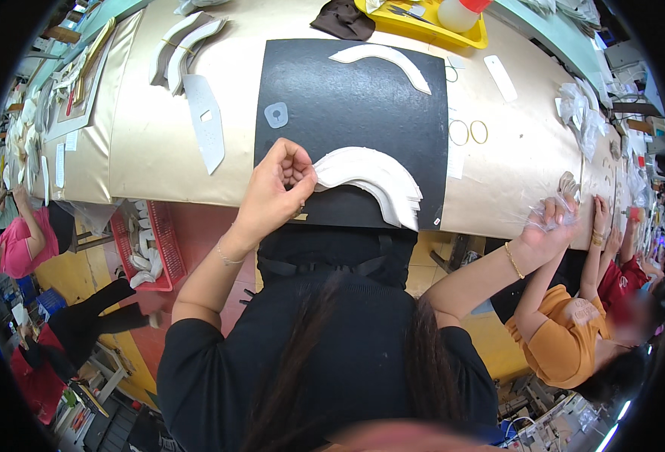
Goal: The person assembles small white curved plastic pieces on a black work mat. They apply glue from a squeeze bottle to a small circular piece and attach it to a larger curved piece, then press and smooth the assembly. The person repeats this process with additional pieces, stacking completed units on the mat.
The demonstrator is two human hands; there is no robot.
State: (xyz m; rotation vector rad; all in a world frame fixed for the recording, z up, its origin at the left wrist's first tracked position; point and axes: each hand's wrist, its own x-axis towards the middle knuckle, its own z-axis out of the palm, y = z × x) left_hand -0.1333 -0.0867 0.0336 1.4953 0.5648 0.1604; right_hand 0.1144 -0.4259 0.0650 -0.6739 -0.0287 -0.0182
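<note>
The head view looks down on a long beige table (pixel 159 143) with a black mat (pixel 355 113) lying at its near edge, straight ahead of the person. The left hand (pixel 276 188) sits at the mat's near left corner, fingers curled together and pinched on the end of a fanned stack (pixel 374 181) of white curved pieces, which rests on the mat's near edge. The right hand (pixel 547 226) is well off to the right, past the table's near edge, fingers closed on a crumpled clear bag (pixel 554 207). A single white curved piece (pixel 381 60) lies at the mat's far edge, and a small grey tag (pixel 276 114) lies on the mat's left part. Just right of the mat two rubber bands (pixel 469 132) lie on the bare table, with a white strip (pixel 502 77) farther back. Left of the mat lies a grey template (pixel 206 120), and beyond it more curved pieces (pixel 185 45) near the far edge. A yellow tray (pixel 423 30) with a white bottle (pixel 459 13) stands at the far edge, a brown cloth (pixel 343 19) beside it. Below the table's near edge on the left hangs a red basket (pixel 155 245) holding white pieces. A person in orange (pixel 566 331) works at the right, hands on the table edge; another in pink (pixel 19 241) sits far left. The floor shows yellow and red.
</note>
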